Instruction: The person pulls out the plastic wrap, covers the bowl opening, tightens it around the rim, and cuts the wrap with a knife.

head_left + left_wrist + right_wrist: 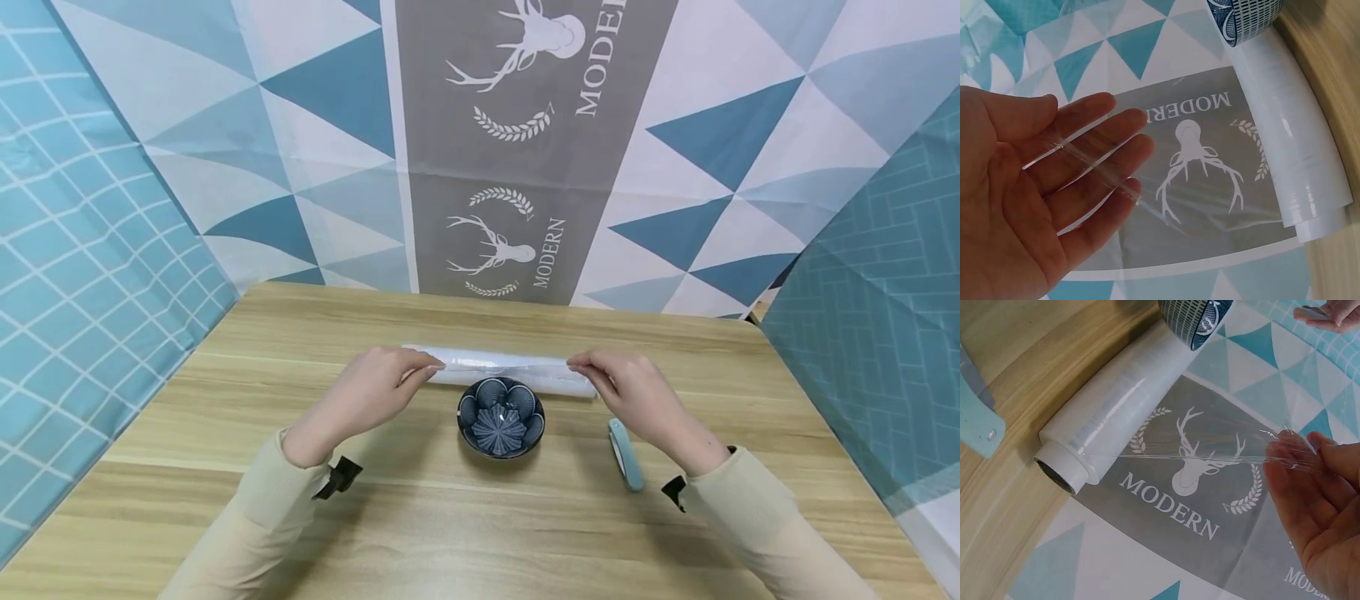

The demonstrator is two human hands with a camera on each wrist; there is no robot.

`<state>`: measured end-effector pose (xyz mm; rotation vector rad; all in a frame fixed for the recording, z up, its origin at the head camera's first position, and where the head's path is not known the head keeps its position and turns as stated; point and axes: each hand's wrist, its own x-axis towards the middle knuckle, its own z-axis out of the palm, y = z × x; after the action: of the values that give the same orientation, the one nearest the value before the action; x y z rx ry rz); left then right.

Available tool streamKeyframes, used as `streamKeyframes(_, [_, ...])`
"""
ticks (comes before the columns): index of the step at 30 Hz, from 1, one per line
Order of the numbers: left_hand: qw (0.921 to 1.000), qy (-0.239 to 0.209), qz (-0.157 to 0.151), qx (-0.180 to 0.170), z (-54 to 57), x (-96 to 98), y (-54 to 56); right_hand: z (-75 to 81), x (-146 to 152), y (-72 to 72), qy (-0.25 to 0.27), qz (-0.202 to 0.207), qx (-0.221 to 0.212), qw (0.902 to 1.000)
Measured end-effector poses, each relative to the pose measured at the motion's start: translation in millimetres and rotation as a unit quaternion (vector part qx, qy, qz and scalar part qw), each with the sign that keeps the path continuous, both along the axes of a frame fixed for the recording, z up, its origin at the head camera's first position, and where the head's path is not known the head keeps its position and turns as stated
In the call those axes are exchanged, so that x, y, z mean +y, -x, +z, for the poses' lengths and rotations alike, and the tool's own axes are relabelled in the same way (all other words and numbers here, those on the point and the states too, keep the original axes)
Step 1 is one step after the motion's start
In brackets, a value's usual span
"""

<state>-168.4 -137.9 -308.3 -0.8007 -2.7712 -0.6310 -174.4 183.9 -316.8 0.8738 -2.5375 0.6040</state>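
Note:
A roll of clear plastic wrap (573, 383) lies crosswise on the table behind a dark blue patterned bowl (501, 429). My left hand (367, 396) pinches the film's loose edge near the roll's left end. Toward the right end, my right hand (637, 392) pinches the same edge between thumb and fingers. In the left wrist view, thin film (1107, 172) crosses the fingers. The right wrist view shows a sheet of film (1210, 453) stretched from the roll (1110, 406) up to the right fingertips. The bowl is upright, its inside showing a flower pattern.
A light teal folding knife (626, 454) lies on the wooden table (465, 533), right of the bowl and below the right hand. A patterned cloth (330, 158) with deer and triangles hangs behind the table. Teal curtains (82, 250) flank both sides.

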Motion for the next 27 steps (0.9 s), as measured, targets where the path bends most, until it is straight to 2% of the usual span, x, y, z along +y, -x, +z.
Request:
streamKeyframes(8, [0.9989, 0.027, -0.038, 0.001, -2.4, -1.9, -11.8, -5.0, 2, -12.4, -0.005, 0.007, 0.004, 1.0])
streamKeyframes(12, [0.9975, 0.034, -0.055, 0.03, -6.7, -2.9, -16.9, -8.0, 2, -21.1, -0.011, 0.003, -0.01, 0.9999])
streamKeyframes(16, [0.9952, 0.024, -0.067, 0.067, -12.8, -4.5, -21.2, -11.9, 2, -27.9, -0.018, 0.001, -0.018, 0.9997])
streamKeyframes(19, [0.9935, 0.019, -0.076, 0.082, -17.2, -5.9, -23.5, -15.8, 3, -32.7, -0.019, 0.007, -0.027, 0.9994])
streamKeyframes(27, [0.993, 0.015, -0.108, 0.047, -25.4, -10.7, -27.2, -33.7, 3, -43.7, -0.028, 0.023, -0.026, 0.999])
